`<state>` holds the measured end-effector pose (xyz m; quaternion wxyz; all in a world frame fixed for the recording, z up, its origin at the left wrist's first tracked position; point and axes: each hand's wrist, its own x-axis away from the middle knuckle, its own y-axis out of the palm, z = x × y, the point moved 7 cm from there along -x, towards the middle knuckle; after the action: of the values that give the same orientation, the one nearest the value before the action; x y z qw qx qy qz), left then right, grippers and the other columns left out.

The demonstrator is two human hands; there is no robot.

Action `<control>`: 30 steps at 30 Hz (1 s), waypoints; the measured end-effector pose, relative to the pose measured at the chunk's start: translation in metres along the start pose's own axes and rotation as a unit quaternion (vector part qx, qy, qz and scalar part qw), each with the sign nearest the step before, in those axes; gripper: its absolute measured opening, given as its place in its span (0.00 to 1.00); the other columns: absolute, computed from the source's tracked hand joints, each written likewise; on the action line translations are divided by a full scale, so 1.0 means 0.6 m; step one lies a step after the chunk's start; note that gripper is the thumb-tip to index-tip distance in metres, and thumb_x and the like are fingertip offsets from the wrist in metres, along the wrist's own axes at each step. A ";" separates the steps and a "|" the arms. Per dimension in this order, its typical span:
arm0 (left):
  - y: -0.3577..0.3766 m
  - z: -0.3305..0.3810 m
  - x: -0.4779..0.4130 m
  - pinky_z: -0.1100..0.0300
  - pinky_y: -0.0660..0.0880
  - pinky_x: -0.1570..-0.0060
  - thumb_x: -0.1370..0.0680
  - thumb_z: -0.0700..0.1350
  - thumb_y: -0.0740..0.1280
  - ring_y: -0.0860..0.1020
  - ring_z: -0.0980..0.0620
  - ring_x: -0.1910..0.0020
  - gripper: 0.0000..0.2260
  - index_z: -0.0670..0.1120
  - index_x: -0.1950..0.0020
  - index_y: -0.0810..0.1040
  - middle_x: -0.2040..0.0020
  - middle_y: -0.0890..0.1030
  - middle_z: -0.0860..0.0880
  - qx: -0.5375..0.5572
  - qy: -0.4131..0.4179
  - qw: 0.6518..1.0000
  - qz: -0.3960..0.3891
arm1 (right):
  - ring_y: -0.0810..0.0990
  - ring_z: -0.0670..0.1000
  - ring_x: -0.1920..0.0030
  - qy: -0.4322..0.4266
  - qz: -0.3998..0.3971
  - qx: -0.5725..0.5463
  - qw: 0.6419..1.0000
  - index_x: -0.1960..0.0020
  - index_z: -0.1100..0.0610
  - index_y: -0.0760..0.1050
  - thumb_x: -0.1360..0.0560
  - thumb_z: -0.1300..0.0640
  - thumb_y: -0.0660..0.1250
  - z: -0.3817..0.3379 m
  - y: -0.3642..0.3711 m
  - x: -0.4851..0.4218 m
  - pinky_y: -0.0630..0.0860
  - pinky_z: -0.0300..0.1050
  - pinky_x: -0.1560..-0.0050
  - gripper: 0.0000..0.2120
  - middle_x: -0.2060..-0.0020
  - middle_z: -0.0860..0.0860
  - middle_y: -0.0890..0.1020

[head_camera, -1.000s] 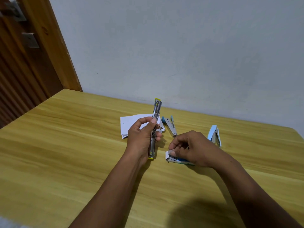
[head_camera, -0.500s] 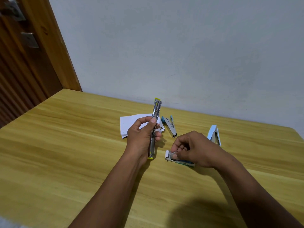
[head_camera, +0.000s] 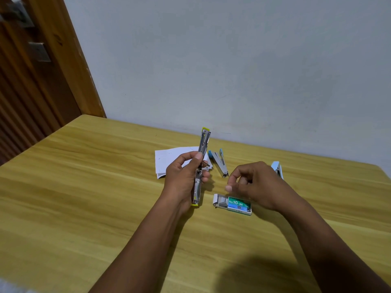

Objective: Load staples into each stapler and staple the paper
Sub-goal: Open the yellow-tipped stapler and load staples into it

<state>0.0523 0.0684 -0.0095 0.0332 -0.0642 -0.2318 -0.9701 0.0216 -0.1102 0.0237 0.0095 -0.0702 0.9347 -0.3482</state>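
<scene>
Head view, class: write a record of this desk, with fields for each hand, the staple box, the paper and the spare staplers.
Left hand: grips yellow stapler, opened out straight, held upright
Right hand: fingers curled above staple box; contents unclear
Staple box: on table, flap open
Paper: behind left hand
Spare staplers: dark blue stapler, pale blue stapler, both on table

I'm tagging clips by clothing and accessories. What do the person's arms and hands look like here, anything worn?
Both arms are bare as far as the frame shows: no sleeves reach the left forearm or the right forearm. The left hand and right hand wear no gloves, and no ring, watch or bracelet is visible.
</scene>
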 end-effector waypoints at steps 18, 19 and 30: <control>0.047 -0.045 0.043 0.61 0.79 0.71 0.19 0.42 0.66 0.79 0.47 0.70 0.08 0.37 0.46 0.78 0.60 0.81 0.39 -0.085 -0.186 0.952 -0.229 | 0.79 0.46 0.61 -0.240 0.106 0.141 0.955 0.56 0.54 0.85 0.29 0.59 0.77 -0.089 -0.059 0.011 0.70 0.29 0.61 0.03 0.63 0.45 0.84; 0.048 -0.045 0.044 0.61 0.79 0.72 0.19 0.42 0.66 0.80 0.48 0.71 0.08 0.38 0.46 0.78 0.60 0.81 0.39 -0.095 -0.187 0.948 -0.238 | 0.78 0.45 0.61 -0.247 0.097 0.156 0.951 0.56 0.53 0.84 0.29 0.58 0.77 -0.089 -0.058 0.010 0.69 0.30 0.60 0.03 0.62 0.45 0.83; 0.049 -0.042 0.054 0.62 0.79 0.73 0.18 0.43 0.65 0.81 0.51 0.72 0.12 0.36 0.41 0.79 0.60 0.84 0.40 -0.151 -0.194 0.930 -0.271 | 0.82 0.47 0.56 -0.198 -0.005 0.088 0.976 0.56 0.49 0.83 0.27 0.52 0.75 -0.052 -0.048 0.009 0.79 0.49 0.55 0.02 0.60 0.44 0.84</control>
<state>0.0200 0.0296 -0.0144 -0.2869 -0.1904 -0.0926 -0.9343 0.0176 -0.1122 0.0661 0.1991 -0.1410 0.8794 -0.4088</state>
